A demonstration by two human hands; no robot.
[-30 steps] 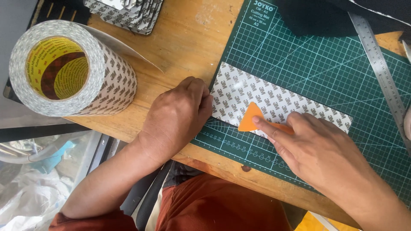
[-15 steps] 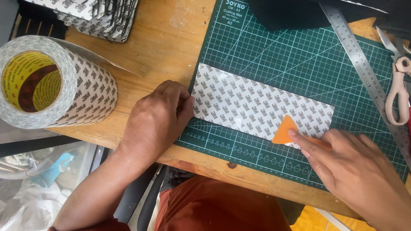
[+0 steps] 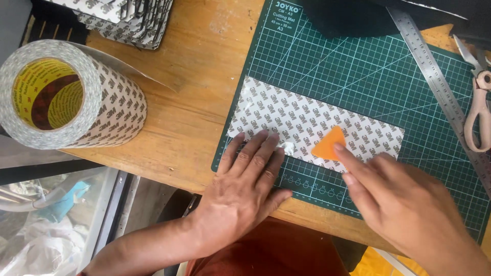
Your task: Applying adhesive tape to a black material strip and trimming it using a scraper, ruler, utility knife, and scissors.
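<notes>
Hands (image 3: 240, 189) on patterned strip (image 3: 307, 120), tape roll (image 3: 66, 97), ruler (image 3: 434, 82), scissors (image 3: 478, 107) alongside

Tabletop (image 3: 204, 102): bare wood, matt, scuffed grain. Cutting mat (image 3: 358, 66): green rubbery plastic, matt, printed grid. Strip (image 3: 307, 120): paper liner, smooth, patterned, slight sheen at its near edge. Scraper (image 3: 327, 144): orange plastic, smooth. Tape roll (image 3: 71, 97): paper-backed, glossy yellow core. Ruler (image 3: 434, 76): brushed metal. Scissors (image 3: 478, 107): metal blades, pale plastic handles.
</notes>
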